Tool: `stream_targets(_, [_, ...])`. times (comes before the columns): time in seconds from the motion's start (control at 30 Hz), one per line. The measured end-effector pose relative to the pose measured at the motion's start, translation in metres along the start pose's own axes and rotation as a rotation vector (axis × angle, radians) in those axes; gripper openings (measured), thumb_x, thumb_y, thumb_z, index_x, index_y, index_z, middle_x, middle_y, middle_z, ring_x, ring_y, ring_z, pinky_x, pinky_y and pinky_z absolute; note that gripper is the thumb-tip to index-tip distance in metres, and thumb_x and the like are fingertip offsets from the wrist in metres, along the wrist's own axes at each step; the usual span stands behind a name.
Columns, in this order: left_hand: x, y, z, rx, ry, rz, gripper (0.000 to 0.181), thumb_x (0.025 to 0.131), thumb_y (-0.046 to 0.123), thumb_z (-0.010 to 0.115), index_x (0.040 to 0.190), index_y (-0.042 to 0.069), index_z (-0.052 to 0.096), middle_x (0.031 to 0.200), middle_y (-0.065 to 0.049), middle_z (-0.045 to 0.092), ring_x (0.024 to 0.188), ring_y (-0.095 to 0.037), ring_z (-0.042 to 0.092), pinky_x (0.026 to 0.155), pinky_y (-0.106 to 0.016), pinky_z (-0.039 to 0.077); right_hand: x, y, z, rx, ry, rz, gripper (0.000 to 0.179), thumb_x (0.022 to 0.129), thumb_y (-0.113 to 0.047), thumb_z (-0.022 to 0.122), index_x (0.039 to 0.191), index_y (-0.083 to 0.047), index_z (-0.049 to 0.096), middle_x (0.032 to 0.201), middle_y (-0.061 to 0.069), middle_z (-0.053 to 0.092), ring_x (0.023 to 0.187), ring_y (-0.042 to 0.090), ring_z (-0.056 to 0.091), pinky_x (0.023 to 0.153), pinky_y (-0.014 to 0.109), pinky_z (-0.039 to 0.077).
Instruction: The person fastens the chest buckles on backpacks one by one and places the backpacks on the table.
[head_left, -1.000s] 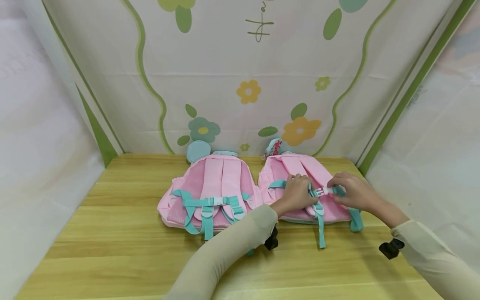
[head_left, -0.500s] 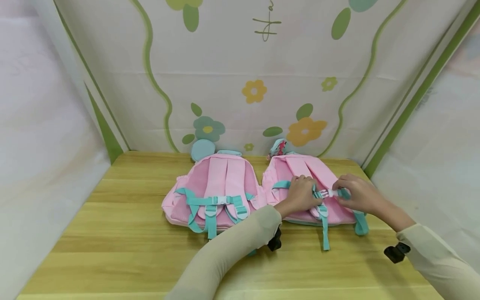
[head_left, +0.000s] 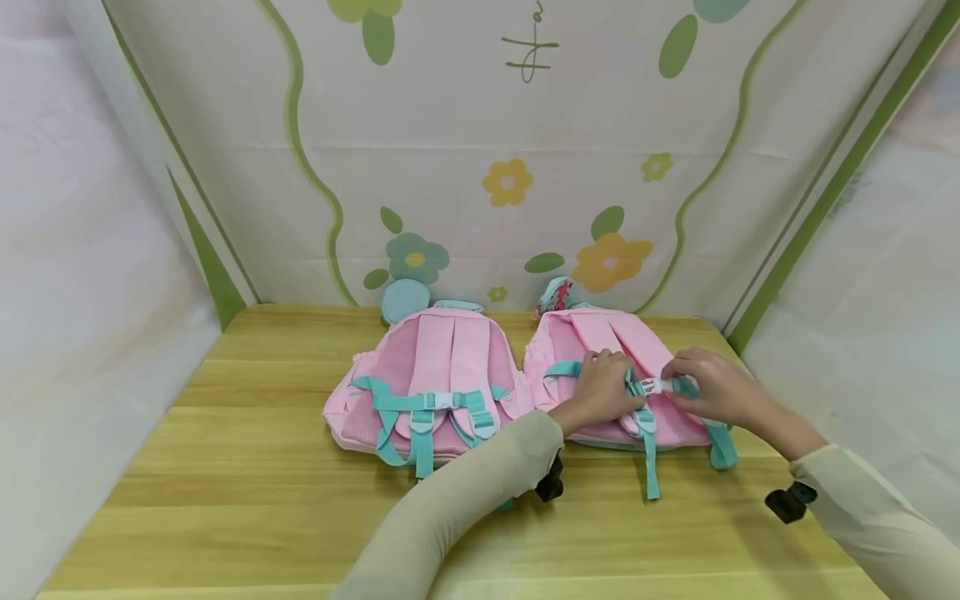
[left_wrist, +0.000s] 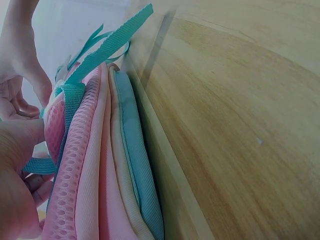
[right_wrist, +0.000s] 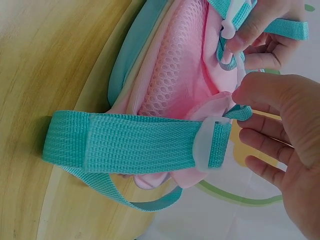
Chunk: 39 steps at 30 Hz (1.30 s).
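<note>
Two pink backpacks lie side by side on a wooden table, straps facing up. Over the right backpack [head_left: 558,333], both hands work on a white side-release buckle [head_left: 651,386] with teal webbing. My left hand [head_left: 603,387] pinches the pronged half from the left. From the right, my right hand [head_left: 708,385] pinches the other half, thumb and fingertips on it in the right wrist view. The two halves are in line, with the prongs at the mouth of the socket half. A teal strap end [left_wrist: 112,45] sticks out past the pack's lower edge in the left wrist view.
The left backpack [head_left: 431,358] has its white chest buckle [head_left: 442,401] fastened across the shoulder straps. A round light-blue piece [head_left: 406,302] stands behind it. A loose teal strap loop [head_left: 722,448] hangs at the right pack's corner. A flower-printed cloth [head_left: 450,108] rises behind the table [head_left: 225,500].
The buckle halves have drawn slightly closer, with less of the prongs showing. Both hands keep their grip and hardly move; the head view shifted a little earlier on.
</note>
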<state>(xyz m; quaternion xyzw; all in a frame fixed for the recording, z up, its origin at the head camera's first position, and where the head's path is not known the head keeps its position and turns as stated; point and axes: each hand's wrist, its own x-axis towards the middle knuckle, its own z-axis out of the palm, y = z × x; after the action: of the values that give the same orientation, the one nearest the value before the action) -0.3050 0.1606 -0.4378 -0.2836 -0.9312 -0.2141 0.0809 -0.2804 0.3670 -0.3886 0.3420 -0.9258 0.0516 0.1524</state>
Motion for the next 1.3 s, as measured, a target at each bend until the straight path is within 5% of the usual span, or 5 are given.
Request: stream_targets(1.3, [-0.0042,-0.0002,-0.0001,0.017,0.024,0.044,0.017,0.088,0.043,0.076,0.095,0.03,0.069,0.102,0.017,0.066,0.101,-0.005,0.056,0.107,-0.032,0.039,0.0019,-0.0042,0.0033,0.067,0.009,-0.052,0.029,0.067,0.0,0.09,0.091,-0.008,0.075,0.089,0.0,0.07,0.08,0.018,0.064,0.068,0.035,0.058])
